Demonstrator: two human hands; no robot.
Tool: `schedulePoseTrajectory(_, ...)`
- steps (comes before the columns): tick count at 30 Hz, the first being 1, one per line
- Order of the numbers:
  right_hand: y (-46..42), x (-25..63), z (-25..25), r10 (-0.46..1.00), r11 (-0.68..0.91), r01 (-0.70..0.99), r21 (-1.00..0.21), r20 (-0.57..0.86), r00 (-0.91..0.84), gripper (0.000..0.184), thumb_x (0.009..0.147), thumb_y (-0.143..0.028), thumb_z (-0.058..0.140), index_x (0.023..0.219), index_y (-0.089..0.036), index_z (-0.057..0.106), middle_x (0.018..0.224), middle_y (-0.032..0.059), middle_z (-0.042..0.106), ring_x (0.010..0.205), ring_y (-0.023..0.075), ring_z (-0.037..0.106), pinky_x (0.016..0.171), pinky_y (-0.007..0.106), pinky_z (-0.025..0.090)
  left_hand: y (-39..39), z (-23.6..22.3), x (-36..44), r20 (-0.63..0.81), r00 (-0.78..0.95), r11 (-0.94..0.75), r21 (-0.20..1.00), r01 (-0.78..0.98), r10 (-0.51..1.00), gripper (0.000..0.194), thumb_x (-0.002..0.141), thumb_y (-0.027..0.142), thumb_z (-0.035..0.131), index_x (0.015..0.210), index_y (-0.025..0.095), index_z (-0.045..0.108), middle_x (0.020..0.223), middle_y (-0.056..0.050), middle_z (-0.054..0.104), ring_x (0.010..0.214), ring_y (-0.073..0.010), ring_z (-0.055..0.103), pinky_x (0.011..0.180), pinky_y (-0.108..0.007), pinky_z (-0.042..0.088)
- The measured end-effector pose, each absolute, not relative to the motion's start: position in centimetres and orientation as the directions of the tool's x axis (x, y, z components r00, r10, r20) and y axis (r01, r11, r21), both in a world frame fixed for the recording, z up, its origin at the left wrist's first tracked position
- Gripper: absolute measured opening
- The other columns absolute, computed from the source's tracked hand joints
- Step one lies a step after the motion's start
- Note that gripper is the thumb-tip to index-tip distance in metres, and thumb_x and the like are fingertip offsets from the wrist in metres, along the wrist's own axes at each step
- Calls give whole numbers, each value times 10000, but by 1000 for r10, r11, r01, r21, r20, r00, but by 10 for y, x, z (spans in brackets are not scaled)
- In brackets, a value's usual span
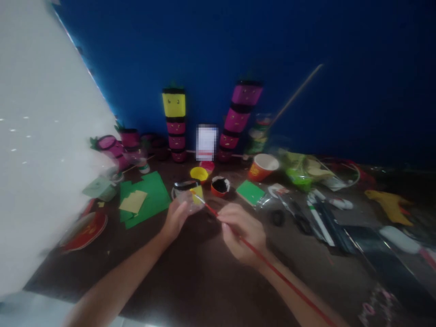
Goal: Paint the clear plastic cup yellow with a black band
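In the head view, my left hand [177,218] is closed round a small cup [198,195] with a dark rim and a patch of yellow on its side. My right hand [243,234] grips a long red-handled paintbrush [211,210], whose tip meets the yellow patch or lies just over it. The brush's handle runs back along my right forearm. Just past my hands stand a yellow pot [199,174], a pinkish-red pot [206,166] and a small cup of black paint [220,185]. Blur hides the finer detail of the held cup.
Painted cup stacks [176,127] stand against the blue wall. On the left lie green paper [150,200] and a red paper piece [86,230]. To the right are an orange-red paper cup [262,167], a green pad [250,192], scissors [301,222] and a yellow glue gun [390,206].
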State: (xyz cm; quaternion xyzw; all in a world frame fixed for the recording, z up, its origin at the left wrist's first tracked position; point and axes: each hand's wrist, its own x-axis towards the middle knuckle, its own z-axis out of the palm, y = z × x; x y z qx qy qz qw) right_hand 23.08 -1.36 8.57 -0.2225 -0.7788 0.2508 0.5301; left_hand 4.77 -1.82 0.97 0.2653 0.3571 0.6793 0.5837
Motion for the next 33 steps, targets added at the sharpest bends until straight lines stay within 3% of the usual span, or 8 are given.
schedulePoseTrajectory(20,-12,235,82,610,762,18,-647,708,-355,179,688,-45,523,757,-190,601,681,35,609,634,169,582,604,340,490,-16,15,47,-100,-227,-61,789,-611,969,368,693,429,681,961,178,649,907,-51,723,842,-235,679,855,-441,493)
schedulePoseTrajectory(26,26,232,88,796,604,320,-730,573,-195,126,739,-111,527,744,-193,622,720,21,641,664,147,603,596,263,486,-12,15,44,-146,-283,-73,765,-640,948,360,736,450,637,968,175,622,866,-33,721,814,-184,675,872,-388,483)
schedulePoseTrajectory(29,55,220,85,856,516,425,-744,469,-219,124,727,-140,532,726,-184,648,723,22,668,662,150,619,558,239,478,-11,14,43,-156,-302,-78,765,-639,940,350,744,451,628,951,170,617,876,-36,718,797,-171,672,859,-366,485)
schedulePoseTrajectory(33,81,204,79,860,509,550,-661,382,-337,157,694,-128,542,737,-182,683,761,35,707,705,166,646,670,268,498,-11,14,44,-141,-302,-88,768,-634,943,357,737,455,634,959,177,618,903,-33,714,821,-176,668,873,-372,475)
